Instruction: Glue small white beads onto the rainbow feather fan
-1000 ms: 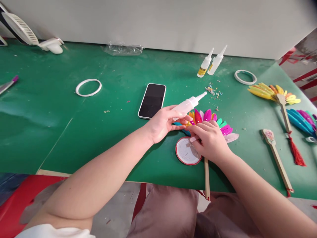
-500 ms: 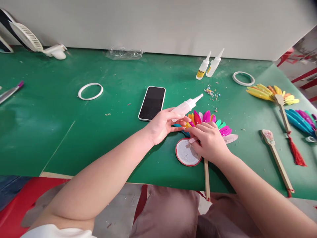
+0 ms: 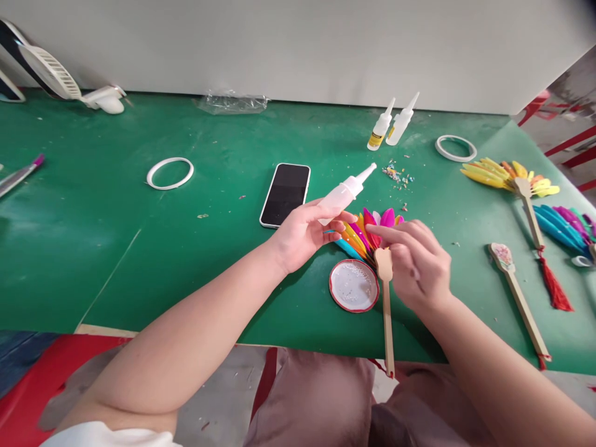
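My left hand (image 3: 305, 234) is closed around a translucent glue bottle (image 3: 338, 202), its narrow nozzle tilted up to the right. Just right of it lies a fan of multicoloured feathers or petals (image 3: 358, 239) with a wooden handle (image 3: 386, 323) pointing toward me. My right hand (image 3: 421, 261) is over the fan's right side, covering part of it. Its index finger stretches out to a red petal, the other fingers are curled, and I see nothing held. Below the left petals sits a round white lid (image 3: 354, 285) with a red rim, with tiny pale beads in it.
A phone (image 3: 285, 194) lies behind my left hand. Two glue bottles (image 3: 380, 127) stand at the back, near scattered colourful bits (image 3: 398, 176). On the right are a yellow fan (image 3: 524, 180), a blue-purple fan (image 3: 561, 226) and a bare handle (image 3: 521, 298). Tape rings (image 3: 170, 174) lie around.
My right hand has moved right and its index finger has straightened, uncovering the handle's top and the lid's beads. The glue bottle in my left hand has tipped slightly more upright.
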Motion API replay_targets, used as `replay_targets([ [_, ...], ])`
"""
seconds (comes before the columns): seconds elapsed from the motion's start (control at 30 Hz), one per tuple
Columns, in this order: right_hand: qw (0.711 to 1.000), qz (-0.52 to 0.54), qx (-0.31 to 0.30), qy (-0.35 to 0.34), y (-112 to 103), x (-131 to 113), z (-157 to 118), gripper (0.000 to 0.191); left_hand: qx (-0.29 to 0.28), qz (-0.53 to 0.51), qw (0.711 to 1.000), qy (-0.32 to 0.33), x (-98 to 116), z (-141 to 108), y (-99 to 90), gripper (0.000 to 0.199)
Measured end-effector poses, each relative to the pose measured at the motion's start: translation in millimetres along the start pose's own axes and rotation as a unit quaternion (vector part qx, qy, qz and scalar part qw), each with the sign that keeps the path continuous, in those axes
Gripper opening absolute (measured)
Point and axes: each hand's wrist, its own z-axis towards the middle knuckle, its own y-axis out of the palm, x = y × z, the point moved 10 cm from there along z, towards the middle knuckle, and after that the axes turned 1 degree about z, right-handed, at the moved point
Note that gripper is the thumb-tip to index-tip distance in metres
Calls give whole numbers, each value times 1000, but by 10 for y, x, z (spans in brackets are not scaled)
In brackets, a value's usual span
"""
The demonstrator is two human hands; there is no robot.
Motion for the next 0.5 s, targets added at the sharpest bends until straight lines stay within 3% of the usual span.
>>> replay_targets([
  [0.07, 999, 10, 35, 34, -173, 6, -10, 46, -12, -48, 999, 9, 47, -22, 35, 32],
  [0.2, 992, 83, 16, 90, -254, -50, -42, 59, -68, -116, 991, 16, 101, -71, 151, 34],
  [0.27, 994, 95, 16, 49, -265, -211, -31, 54, -92, -133, 987, 16, 106, -91, 196, 34],
  [0.37, 995, 88, 32, -39, -255, -479, -17, 25, -108, -141, 984, 15, 103, -112, 228, 33],
  [0.5, 993, 77, 48, -72, -165, -606, -35, 47, -115, -137, 984, 18, 109, -135, 251, 34],
])
